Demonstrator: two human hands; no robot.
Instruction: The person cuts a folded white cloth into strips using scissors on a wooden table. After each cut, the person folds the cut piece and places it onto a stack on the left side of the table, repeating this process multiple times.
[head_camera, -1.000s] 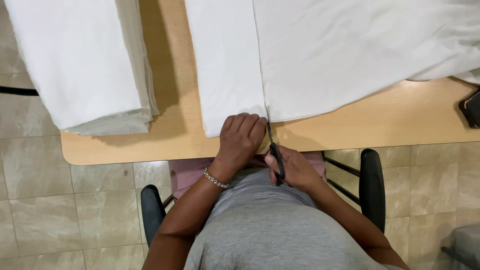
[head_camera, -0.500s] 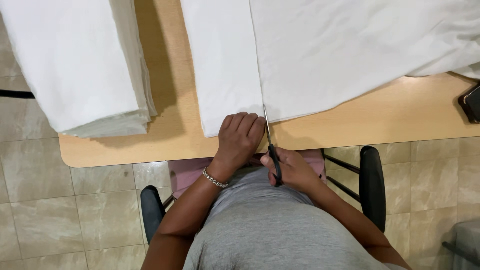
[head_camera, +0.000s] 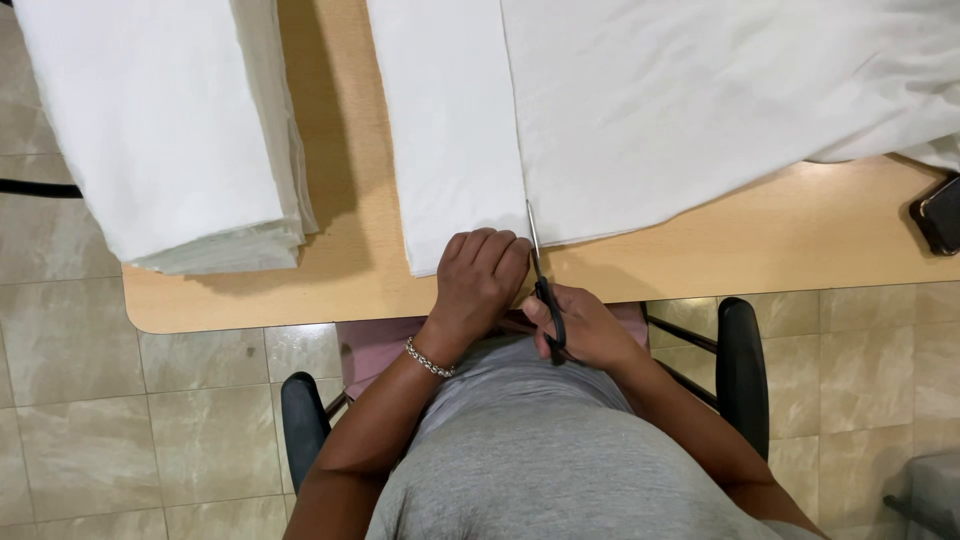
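White cloth (head_camera: 450, 150) — smooth, flat — pinned by left hand (head_camera: 482, 280); right hand (head_camera: 585, 325) grip pinching black-handled scissors (head_camera: 543, 290).

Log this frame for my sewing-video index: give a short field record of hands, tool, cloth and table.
left hand: pressed flat on the near edge of the white cloth
right hand: gripping black-handled scissors
scissors: blades pointing away, at the cloth's near edge
folded stack: white, at the table's left end
table: light wood
dark phone: right edge
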